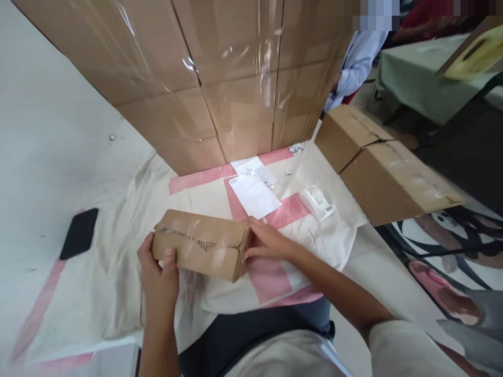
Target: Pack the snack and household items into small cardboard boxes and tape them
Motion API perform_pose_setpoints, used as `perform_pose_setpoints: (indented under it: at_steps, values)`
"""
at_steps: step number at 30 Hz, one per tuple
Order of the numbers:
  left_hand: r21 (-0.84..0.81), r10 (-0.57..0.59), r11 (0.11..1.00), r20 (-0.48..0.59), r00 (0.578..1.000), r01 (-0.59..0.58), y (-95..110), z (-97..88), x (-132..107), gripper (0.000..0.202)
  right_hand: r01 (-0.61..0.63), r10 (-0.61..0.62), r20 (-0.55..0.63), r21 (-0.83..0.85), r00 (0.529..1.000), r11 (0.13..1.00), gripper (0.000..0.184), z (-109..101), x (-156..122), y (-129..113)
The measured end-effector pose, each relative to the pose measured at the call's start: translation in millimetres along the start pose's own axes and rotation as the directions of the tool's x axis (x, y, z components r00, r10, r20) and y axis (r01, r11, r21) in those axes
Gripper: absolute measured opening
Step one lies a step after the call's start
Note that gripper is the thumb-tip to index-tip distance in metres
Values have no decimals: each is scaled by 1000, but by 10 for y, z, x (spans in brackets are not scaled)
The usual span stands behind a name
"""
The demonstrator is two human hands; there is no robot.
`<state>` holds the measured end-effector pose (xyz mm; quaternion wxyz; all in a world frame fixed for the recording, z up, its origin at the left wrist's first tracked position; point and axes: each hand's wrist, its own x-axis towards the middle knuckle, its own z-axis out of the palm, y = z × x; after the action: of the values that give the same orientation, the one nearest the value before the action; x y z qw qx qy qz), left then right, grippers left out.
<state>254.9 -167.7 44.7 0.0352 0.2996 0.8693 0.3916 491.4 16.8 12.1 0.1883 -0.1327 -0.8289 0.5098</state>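
Observation:
A small brown cardboard box (202,243), taped along its top seam, lies on a cream and pink cloth (118,272) in front of me. My left hand (157,275) grips its left end, thumb on the near face. My right hand (267,242) presses against the box's right end with fingers curled on it. Just beyond the box lie white paper sheets (253,193) and a blister strip (266,176).
A white tape dispenser (316,202) sits to the right. Two larger boxes (383,162) lie at the right. A wall of plastic-wrapped cartons (220,68) stands behind. A black phone (79,233) rests at the left. Another person's sleeve (356,63) shows past the cartons.

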Motion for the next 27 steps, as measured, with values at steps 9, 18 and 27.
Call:
perform_pose_setpoints:
  at_steps: [9,18,27]
  values:
    - [-61,-19,998,16,1000,20,-169,92,82,75,56,-52,-64,77,997,995,67,99,-86,79]
    - [-75,19,997,13,1000,-18,-153,134,122,73,24,-9,-111,137,994,990,61,201,-98,246]
    - [-87,42,995,-23,999,-44,21,83,45,64,-61,61,-138,5,988,998,109,273,-219,-90]
